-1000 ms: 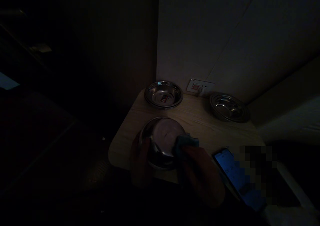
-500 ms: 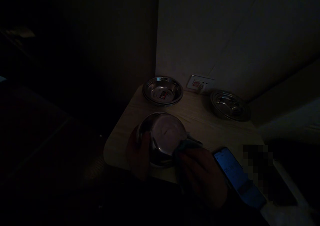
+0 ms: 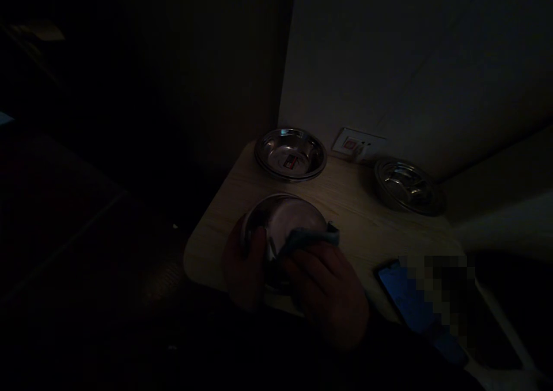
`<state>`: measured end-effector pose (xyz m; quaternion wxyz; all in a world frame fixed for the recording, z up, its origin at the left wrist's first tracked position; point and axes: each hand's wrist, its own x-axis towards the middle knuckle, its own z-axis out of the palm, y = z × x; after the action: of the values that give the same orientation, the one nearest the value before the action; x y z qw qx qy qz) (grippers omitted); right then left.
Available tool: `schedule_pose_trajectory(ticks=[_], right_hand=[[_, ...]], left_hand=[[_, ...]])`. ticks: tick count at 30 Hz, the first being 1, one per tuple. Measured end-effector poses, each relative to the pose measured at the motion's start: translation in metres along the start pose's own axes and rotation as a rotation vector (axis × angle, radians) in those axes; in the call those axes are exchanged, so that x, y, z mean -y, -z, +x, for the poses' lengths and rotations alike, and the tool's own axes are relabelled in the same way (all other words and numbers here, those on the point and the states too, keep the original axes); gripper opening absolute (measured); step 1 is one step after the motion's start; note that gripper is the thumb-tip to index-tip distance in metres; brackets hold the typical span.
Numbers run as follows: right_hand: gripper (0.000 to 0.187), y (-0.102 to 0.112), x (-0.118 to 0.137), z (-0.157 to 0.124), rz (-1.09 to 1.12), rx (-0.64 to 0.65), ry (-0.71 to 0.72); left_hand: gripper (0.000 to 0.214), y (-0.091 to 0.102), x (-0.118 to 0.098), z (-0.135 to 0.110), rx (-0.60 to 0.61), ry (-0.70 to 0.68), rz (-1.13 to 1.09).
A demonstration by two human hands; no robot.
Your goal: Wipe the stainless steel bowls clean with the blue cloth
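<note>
A shiny metal bowl (image 3: 298, 213), its flat base facing me, is tilted over the near part of the small table. My left hand (image 3: 245, 267) grips its left rim, thumb lying on the outside. With my right hand (image 3: 326, 290) I press a dark bluish cloth (image 3: 309, 238) against the bowl's base, fingers bunched over the fabric. The lower part of the bowl is hidden behind my right hand and in shadow.
On the wooden tabletop (image 3: 216, 230), nested metal bowls (image 3: 291, 155) with a label inside stand at the back. More metal bowls (image 3: 408, 186) sit back right, near a wall socket (image 3: 358, 143). A lit phone (image 3: 408, 299) lies at the right. The room is very dark.
My right hand has moved the cloth left and up, from the bowl's right edge onto its base. The left hand keeps its hold. The whole view has shifted slightly.
</note>
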<state>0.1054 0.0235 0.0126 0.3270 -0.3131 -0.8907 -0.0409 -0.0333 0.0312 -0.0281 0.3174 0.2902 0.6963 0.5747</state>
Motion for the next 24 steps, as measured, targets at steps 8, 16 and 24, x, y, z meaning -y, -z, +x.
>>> schedule_pose_trajectory(ticks=[8, 16, 24], right_hand=[[0.024, 0.006, -0.003, -0.003, -0.002, 0.017, 0.016], [0.026, 0.011, -0.004, -0.008, -0.019, 0.027, 0.033], [0.026, -0.001, 0.001, 0.006, -0.003, -0.039, 0.032]], left_hand=[[0.044, 0.0, -0.001, 0.0, 0.002, -0.012, -0.005], [0.043, 0.0, 0.0, 0.0, 0.019, -0.02, -0.012], [0.042, 0.0, -0.003, 0.002, 0.015, -0.061, 0.027]])
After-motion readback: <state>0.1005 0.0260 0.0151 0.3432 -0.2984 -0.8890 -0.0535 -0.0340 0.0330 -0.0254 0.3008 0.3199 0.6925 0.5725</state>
